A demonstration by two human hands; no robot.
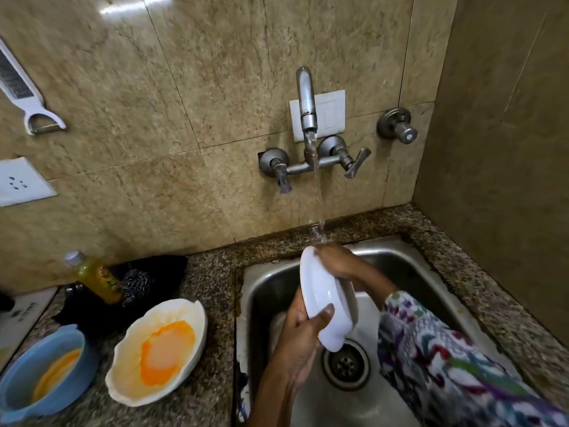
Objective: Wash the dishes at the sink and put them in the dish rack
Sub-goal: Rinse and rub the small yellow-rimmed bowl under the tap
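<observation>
A white dish (320, 303) is held on edge over the steel sink (271, 282), right under the water running from the wall tap (306, 103). My left hand (303, 322) grips its lower rim, thumb on the near face. My right hand (337, 261) lies over the far top side of the dish, where the stream lands; its fingers are mostly hidden behind the dish. On the counter to the left stand a white scalloped bowl (160, 349) stained orange and a blue bowl (43, 371) with orange residue.
A yellow dish-soap bottle (95, 278) and a dark scrubber (135, 285) sit at the back of the granite counter (212, 291). A peeler (34, 100) hangs on the tiled wall. The drain (346, 363) lies below the dish. No dish rack is in view.
</observation>
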